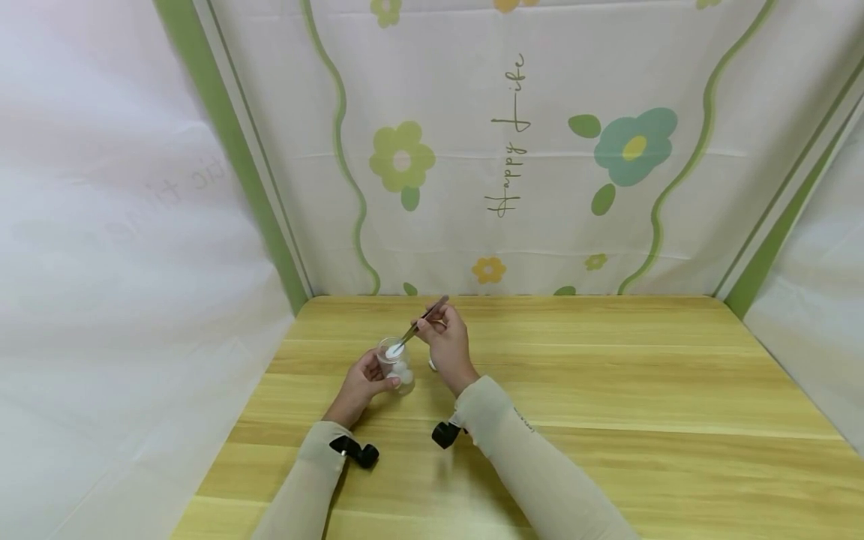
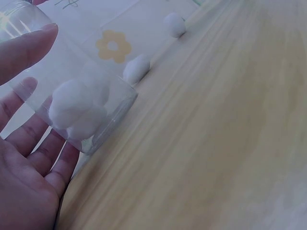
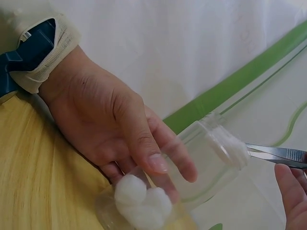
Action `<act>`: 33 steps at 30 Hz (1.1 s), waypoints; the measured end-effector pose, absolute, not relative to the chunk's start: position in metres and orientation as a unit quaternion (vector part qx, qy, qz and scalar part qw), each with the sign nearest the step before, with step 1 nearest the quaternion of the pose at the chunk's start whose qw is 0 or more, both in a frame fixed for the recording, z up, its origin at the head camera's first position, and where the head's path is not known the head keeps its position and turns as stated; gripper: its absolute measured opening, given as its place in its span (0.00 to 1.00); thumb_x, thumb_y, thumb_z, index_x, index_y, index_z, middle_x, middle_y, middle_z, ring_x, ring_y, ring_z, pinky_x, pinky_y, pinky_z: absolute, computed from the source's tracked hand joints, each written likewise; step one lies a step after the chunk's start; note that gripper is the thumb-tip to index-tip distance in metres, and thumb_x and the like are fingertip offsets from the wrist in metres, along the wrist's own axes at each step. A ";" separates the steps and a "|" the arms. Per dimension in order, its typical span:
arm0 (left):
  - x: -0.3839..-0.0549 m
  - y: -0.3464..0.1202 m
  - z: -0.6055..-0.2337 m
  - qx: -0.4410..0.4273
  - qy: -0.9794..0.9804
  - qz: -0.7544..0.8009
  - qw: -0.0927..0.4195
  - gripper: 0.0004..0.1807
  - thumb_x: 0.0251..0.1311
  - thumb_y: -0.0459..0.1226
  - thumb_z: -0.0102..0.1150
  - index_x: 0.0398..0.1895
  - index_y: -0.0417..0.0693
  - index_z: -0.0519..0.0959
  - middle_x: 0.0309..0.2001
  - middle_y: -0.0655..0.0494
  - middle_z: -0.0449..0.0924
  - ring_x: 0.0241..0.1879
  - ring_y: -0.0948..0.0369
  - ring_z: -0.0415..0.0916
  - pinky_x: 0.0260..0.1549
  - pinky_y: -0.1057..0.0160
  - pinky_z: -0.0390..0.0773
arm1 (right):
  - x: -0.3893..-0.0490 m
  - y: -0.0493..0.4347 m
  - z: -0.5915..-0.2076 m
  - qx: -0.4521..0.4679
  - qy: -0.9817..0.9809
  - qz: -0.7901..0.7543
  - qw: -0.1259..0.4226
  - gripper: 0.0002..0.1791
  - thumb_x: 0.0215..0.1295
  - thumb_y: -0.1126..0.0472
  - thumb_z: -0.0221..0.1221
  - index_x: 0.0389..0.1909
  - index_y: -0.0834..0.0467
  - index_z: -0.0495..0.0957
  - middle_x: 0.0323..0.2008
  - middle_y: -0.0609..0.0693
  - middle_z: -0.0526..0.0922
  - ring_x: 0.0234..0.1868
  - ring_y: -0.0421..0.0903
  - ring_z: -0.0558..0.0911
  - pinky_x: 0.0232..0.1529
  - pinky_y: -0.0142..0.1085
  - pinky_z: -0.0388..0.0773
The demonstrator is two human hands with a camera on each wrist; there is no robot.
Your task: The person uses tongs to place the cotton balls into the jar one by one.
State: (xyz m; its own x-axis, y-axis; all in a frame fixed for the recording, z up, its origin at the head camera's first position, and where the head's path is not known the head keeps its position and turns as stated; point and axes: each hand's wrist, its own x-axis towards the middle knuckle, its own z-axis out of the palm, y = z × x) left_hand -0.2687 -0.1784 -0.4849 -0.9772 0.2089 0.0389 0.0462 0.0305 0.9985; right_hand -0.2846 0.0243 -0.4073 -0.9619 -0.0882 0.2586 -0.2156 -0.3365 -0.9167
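My left hand [image 1: 359,388] grips a clear jar [image 2: 67,60] with the thumb on one side and fingers on the other. Several white cotton balls [image 3: 141,203] lie at the jar's bottom. In the right hand [image 1: 447,349] a pair of metal tweezers [image 1: 428,315] is pinched, slanting down to the jar's mouth. Its tips meet another cotton ball [image 3: 229,147], which sits within the jar's opening. The left wrist view shows the jar tilted, with the left fingers spread along its wall.
Two loose cotton balls, a nearer one [image 2: 137,69] and a farther one [image 2: 174,25], lie on the wooden table [image 1: 607,390] beyond the jar. A flowered curtain [image 1: 459,225] hangs behind the table's back edge, and pale curtains flank both sides.
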 end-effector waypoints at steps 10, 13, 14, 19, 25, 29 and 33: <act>-0.267 -0.177 -0.481 0.084 0.719 0.687 0.061 0.36 0.55 0.25 0.67 0.68 0.37 0.64 0.60 0.43 0.73 0.60 0.51 0.69 0.58 0.59 0.69 | -0.281 0.027 -0.407 0.128 -0.571 0.810 0.041 0.13 0.69 0.74 0.54 0.52 0.66 0.69 0.44 0.59 0.75 0.52 0.65 0.77 0.50 0.43 0.78; -0.266 -0.177 -0.481 0.085 0.720 0.686 0.061 0.36 0.56 0.25 0.66 0.68 0.37 0.64 0.59 0.44 0.73 0.59 0.50 0.69 0.56 0.60 0.70 | -0.283 0.027 -0.409 0.125 -0.568 0.812 0.043 0.13 0.68 0.74 0.54 0.52 0.66 0.69 0.44 0.59 0.75 0.52 0.64 0.78 0.50 0.43 0.78; -0.266 -0.177 -0.480 0.085 0.720 0.686 0.061 0.35 0.56 0.25 0.66 0.68 0.37 0.64 0.59 0.44 0.74 0.59 0.50 0.70 0.56 0.60 0.71 | -0.285 0.027 -0.412 0.124 -0.568 0.813 0.043 0.13 0.68 0.74 0.54 0.52 0.66 0.69 0.44 0.59 0.75 0.51 0.63 0.78 0.50 0.43 0.78; -0.266 -0.176 -0.479 0.086 0.722 0.685 0.058 0.34 0.56 0.24 0.66 0.67 0.36 0.65 0.59 0.43 0.74 0.59 0.49 0.69 0.57 0.58 0.70 | -0.297 0.022 -0.427 0.120 -0.566 0.815 0.038 0.14 0.67 0.74 0.56 0.53 0.66 0.69 0.45 0.60 0.75 0.51 0.60 0.80 0.49 0.42 0.78; -0.273 -0.180 -0.493 0.081 0.721 0.685 0.061 0.36 0.55 0.25 0.67 0.68 0.38 0.64 0.60 0.44 0.73 0.60 0.50 0.69 0.59 0.57 0.69 | -0.298 0.021 -0.431 0.119 -0.565 0.816 0.045 0.14 0.68 0.71 0.56 0.53 0.65 0.69 0.48 0.64 0.73 0.52 0.61 0.79 0.50 0.40 0.78; -0.279 -0.182 -0.504 0.074 0.717 0.691 0.059 0.36 0.55 0.26 0.68 0.68 0.40 0.64 0.60 0.44 0.73 0.60 0.50 0.69 0.59 0.59 0.69 | -0.297 0.023 -0.429 0.117 -0.566 0.814 0.052 0.13 0.69 0.71 0.56 0.52 0.65 0.69 0.46 0.61 0.74 0.51 0.60 0.80 0.49 0.40 0.79; -0.279 -0.182 -0.508 0.078 0.717 0.691 0.047 0.36 0.54 0.29 0.70 0.67 0.42 0.67 0.58 0.45 0.74 0.58 0.51 0.70 0.55 0.62 0.71 | -0.298 0.025 -0.427 0.119 -0.564 0.816 0.053 0.12 0.69 0.70 0.56 0.51 0.65 0.69 0.45 0.60 0.75 0.51 0.59 0.80 0.49 0.40 0.79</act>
State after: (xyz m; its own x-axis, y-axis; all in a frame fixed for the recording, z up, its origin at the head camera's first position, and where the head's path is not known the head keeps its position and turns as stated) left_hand -0.2792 -0.1820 -0.5075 -0.9835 0.1768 0.0391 0.0456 0.0331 0.9984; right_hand -0.2975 0.0248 -0.4268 -0.9661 -0.0481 0.2538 -0.2203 -0.3593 -0.9069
